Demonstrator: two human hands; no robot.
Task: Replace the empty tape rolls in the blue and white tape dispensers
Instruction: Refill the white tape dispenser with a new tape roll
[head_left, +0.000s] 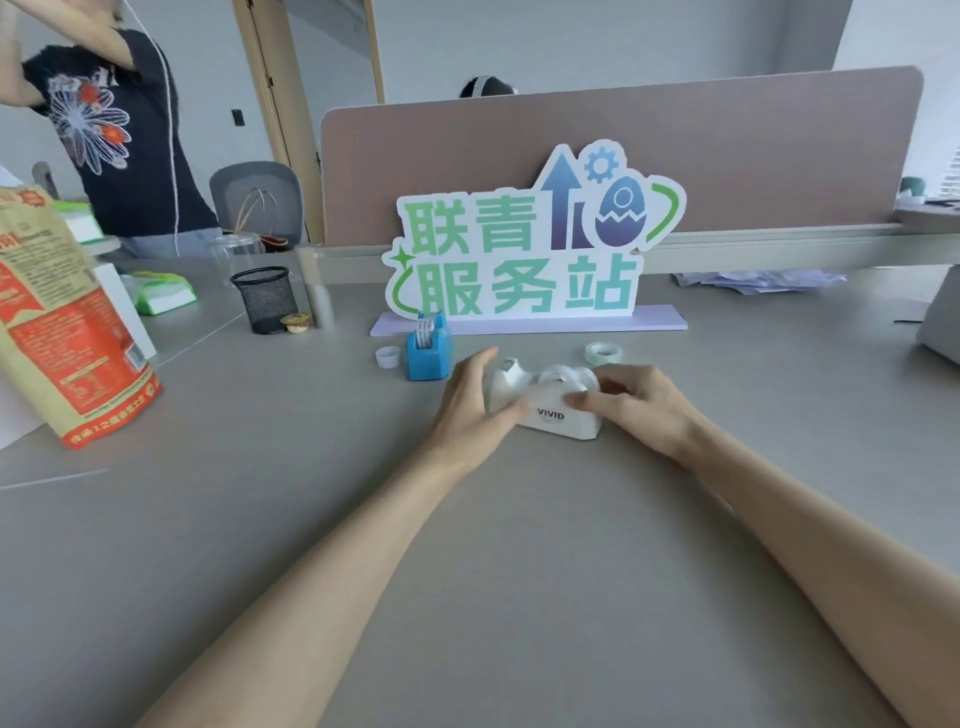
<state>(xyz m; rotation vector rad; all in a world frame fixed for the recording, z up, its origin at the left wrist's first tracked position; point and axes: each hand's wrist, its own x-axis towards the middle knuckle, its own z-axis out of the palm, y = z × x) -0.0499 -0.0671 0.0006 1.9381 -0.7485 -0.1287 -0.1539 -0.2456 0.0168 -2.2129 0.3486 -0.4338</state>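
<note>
Both forearms reach in over the grey tabletop and meet at the white tape dispenser, marked VIVID on its near face.

Its long axis runs left to right across the view. Cutter end to the left, roll seat to the right.

Left hand wraps the cutter end: thumb raised on the far side, fingers on the near face. Right hand is curled round the seat end, fingers lying across the near face toward the left hand. Both hands are clamped on the dispenser. Whether the right hand also pinches the roll in the seat I cannot tell. That roll looks pale and translucent; how much tape it carries is unclear.

Just behind the white dispenser on its right lies a clear tape roll, flat on the tabletop and nearer the right hand. That hand is the likely one to fetch it if it is the refill.

Behind and left of the white dispenser stands the blue tape dispenser, upright with a roll in it. A small white ring, probably a spent core, lies just left of the blue one.

Farther back stands a lettered sign, and well to the left a black mesh pen cup.
</note>
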